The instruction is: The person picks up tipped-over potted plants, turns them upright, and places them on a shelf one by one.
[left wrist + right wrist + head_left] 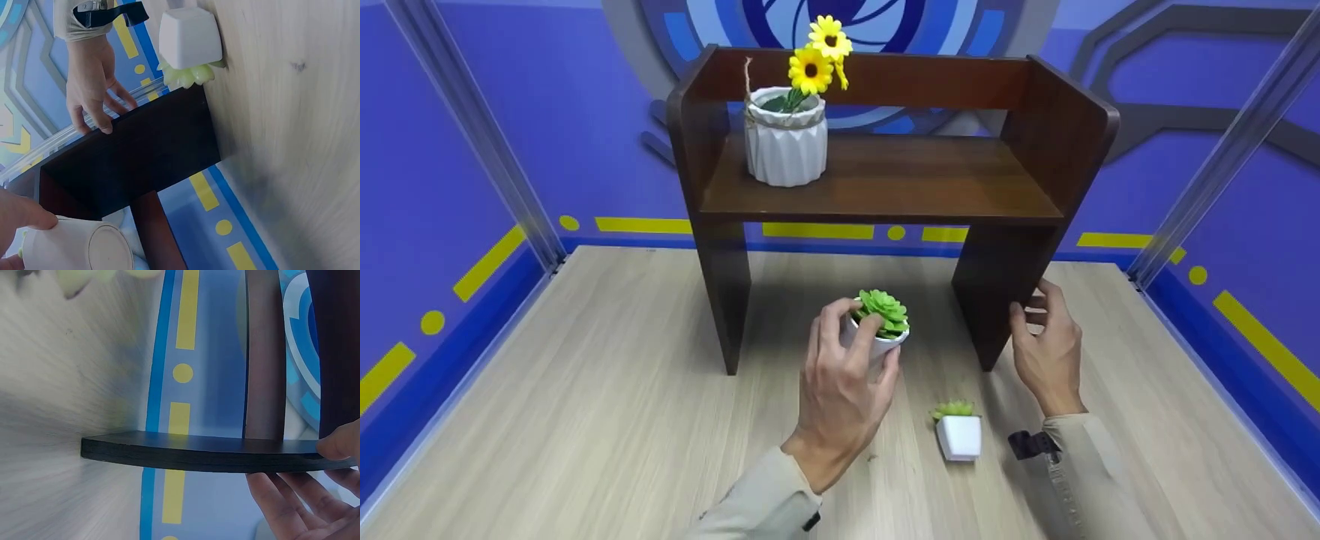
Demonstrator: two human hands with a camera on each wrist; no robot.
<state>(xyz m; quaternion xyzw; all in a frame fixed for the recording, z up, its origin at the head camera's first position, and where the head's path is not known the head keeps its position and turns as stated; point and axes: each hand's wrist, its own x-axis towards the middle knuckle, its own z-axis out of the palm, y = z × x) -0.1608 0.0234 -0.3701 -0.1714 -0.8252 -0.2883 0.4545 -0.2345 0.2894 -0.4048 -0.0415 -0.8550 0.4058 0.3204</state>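
My left hand (840,386) holds a round white pot with a green succulent (887,313) by its rim, in front of the opening below the shelf. In the left wrist view that pot (67,247) is tipped, its round base showing. My right hand (1051,352) grips the right side panel of the dark brown wooden shelf (930,176). In the right wrist view the thumb lies on one face of the panel (197,453) and the fingers on the other. A small square white pot with a succulent (960,437) lies on its side between my forearms.
On the shelf's upper board, at the left, stands a white ribbed pot with yellow flowers (787,146), twine tied around it. The shelf stands on a light wooden table (607,390), with blue panelled walls (570,135) at the back and sides.
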